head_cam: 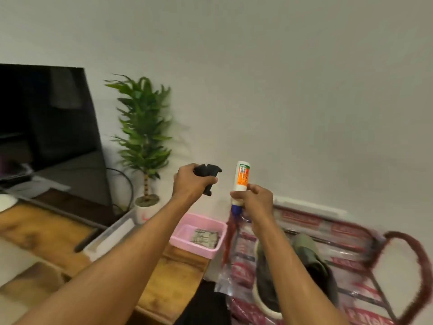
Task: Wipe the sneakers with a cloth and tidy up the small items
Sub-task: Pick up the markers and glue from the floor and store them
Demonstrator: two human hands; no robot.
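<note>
left grip: fingers curled tight round a black object, raised in front of the wall
right grip: fingers and thumb wrapped round the lower part of a bottle, just beside the left grip but not touching it
bottle: white with an orange label, blue cap pointing down below the fingers
sneaker: well below both grips, under the right forearm, touched by neither, lying on a red-printed plastic sheet right of the desk
sneaker look: dark olive upper, thick pale sole, partly hidden by the forearm, blurred
pink tray: on the desk's far right corner, below the left grip, holding a grey patterned thing too blurred to identify
desk back: potted plant and dark screen
</note>
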